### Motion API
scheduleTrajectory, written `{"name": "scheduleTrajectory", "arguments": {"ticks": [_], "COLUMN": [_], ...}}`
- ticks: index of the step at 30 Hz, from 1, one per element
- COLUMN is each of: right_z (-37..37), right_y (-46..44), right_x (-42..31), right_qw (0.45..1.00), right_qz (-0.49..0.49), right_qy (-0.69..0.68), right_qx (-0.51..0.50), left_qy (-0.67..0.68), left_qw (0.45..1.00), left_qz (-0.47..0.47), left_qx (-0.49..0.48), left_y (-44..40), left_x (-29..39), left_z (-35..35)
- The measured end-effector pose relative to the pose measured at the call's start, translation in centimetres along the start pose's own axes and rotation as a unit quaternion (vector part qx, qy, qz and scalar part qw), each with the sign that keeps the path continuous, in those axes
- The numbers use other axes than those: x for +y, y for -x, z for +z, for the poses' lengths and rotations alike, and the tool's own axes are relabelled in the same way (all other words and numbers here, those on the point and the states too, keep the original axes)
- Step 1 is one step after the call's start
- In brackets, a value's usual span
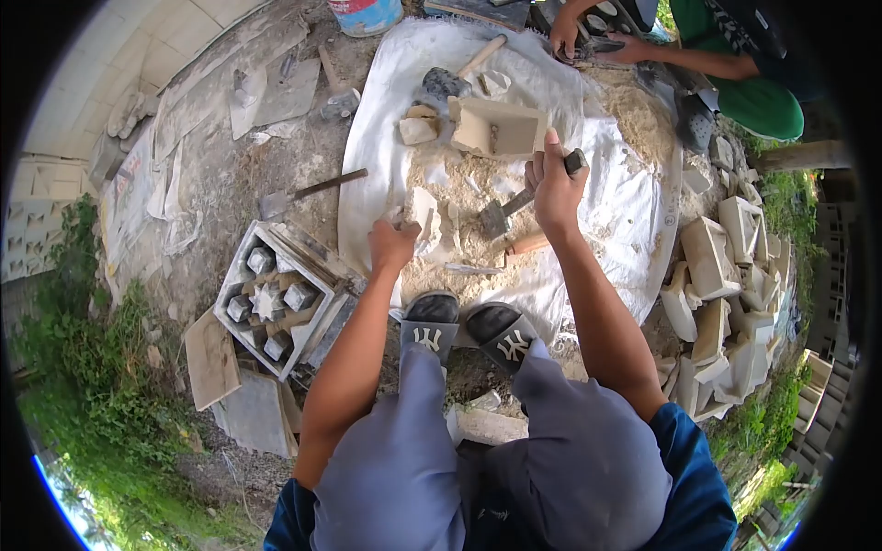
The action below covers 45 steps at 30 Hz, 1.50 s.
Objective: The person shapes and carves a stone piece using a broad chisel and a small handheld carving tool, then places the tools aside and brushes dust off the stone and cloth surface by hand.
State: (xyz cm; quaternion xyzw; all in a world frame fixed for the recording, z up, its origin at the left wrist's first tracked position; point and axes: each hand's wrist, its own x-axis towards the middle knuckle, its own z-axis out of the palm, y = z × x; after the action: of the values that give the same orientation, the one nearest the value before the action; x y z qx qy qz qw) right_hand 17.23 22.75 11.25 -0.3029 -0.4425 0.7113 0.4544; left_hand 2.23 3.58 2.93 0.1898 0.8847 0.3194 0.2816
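My right hand [558, 188] is closed round the dark handle of a hammer [496, 220], whose metal head points down and left over pale rubble. A broken pale stone piece [425, 219] is pinched upright in my left hand [393, 243], close to the hammer head. Just beyond my right hand sits a hollow box-shaped pale block [501, 127]. A tool's orange-brown wooden handle [526, 244] lies under the hammer. Crumbs and dust cover the white sack sheet [606, 230] between my hands.
A mallet [447, 84], stone lumps [419, 127], another hammer [341, 103] and a flat-bladed tool [312, 187] lie around. Left stands a hexagonal mould [276, 298]. Broken blocks [721, 303] are piled right. Another person's hands [625, 48] work at top right. A bucket [366, 14] stands behind.
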Motion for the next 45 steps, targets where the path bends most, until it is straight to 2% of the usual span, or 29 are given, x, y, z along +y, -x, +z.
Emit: {"name": "scheduleTrajectory", "arguments": {"ticks": [1, 6, 10, 12, 16, 19, 21, 24, 27, 31, 33, 35, 37, 39, 41, 43, 45], "right_z": [-0.1, 0.2, 0.7, 0.9, 1.3, 1.5, 1.4, 1.4, 1.4, 1.2, 1.1, 1.0, 0.8, 1.1, 1.6, 2.4, 3.7], "right_y": [0.0, 0.4, 0.7, 0.9, 1.1, 1.1, 0.9, 0.8, 0.8, 0.8, 1.0, 1.0, 1.0, 1.2, 1.2, 1.4, 2.0], "right_x": [0.1, 0.4, 0.6, 0.7, 0.7, 0.3, 0.3, 0.2, 0.2, 0.4, 0.4, 0.5, 1.0, 0.9, 0.6, 0.3, -1.0], "right_qw": [1.0, 1.0, 0.998, 0.997, 0.995, 0.996, 0.996, 0.996, 0.995, 0.994, 0.993, 0.993, 0.993, 0.994, 0.996, 0.985, 0.977], "right_qz": [0.0, 0.002, -0.006, -0.006, -0.005, 0.01, 0.006, 0.006, 0.009, 0.007, 0.013, 0.021, -0.011, -0.017, -0.027, -0.112, -0.134], "right_qy": [0.0, 0.004, 0.053, 0.062, 0.076, 0.072, 0.065, 0.057, 0.062, 0.074, 0.078, 0.082, 0.1, 0.087, 0.074, 0.048, 0.053], "right_qx": [0.001, -0.029, -0.044, -0.049, -0.061, -0.059, -0.069, -0.074, -0.072, -0.086, -0.081, -0.079, -0.07, -0.056, -0.044, -0.124, -0.157], "left_qy": [0.012, 0.029, 0.051, 0.015, 0.03, -0.041, -0.041, -0.053, -0.104, -0.106, -0.109, -0.109, -0.112, -0.175, -0.177, -0.177, -0.173], "left_qw": [1.0, 0.993, 0.988, 0.978, 0.979, 0.974, 0.982, 0.987, 0.983, 0.987, 0.983, 0.984, 0.985, 0.969, 0.97, 0.967, 0.972], "left_qz": [-0.011, 0.053, 0.064, 0.134, 0.148, 0.171, 0.153, 0.115, 0.119, 0.093, 0.124, 0.111, 0.101, 0.121, 0.13, 0.14, 0.131], "left_qx": [0.019, 0.106, 0.128, 0.156, 0.139, 0.145, 0.103, 0.095, 0.09, 0.076, 0.083, 0.087, 0.088, 0.123, 0.102, 0.115, 0.091], "left_y": [0.0, -1.2, -2.4, -3.1, -3.6, -3.1, -2.6, -2.4, -2.7, -4.3, -4.7, -3.8, -2.3, -0.3, 0.3, -0.2, 0.0], "left_x": [0.1, -0.4, -0.2, -0.7, -2.5, -3.0, -3.3, -3.7, -3.1, -2.6, -2.9, -3.0, -3.1, -3.7, -4.0, -4.4, -4.3], "left_z": [-0.2, -0.7, -1.5, -1.8, -1.8, -2.2, -2.3, -2.0, -1.2, -1.0, -1.3, -1.1, -0.4, 1.0, 1.6, 1.8, 1.3]}}
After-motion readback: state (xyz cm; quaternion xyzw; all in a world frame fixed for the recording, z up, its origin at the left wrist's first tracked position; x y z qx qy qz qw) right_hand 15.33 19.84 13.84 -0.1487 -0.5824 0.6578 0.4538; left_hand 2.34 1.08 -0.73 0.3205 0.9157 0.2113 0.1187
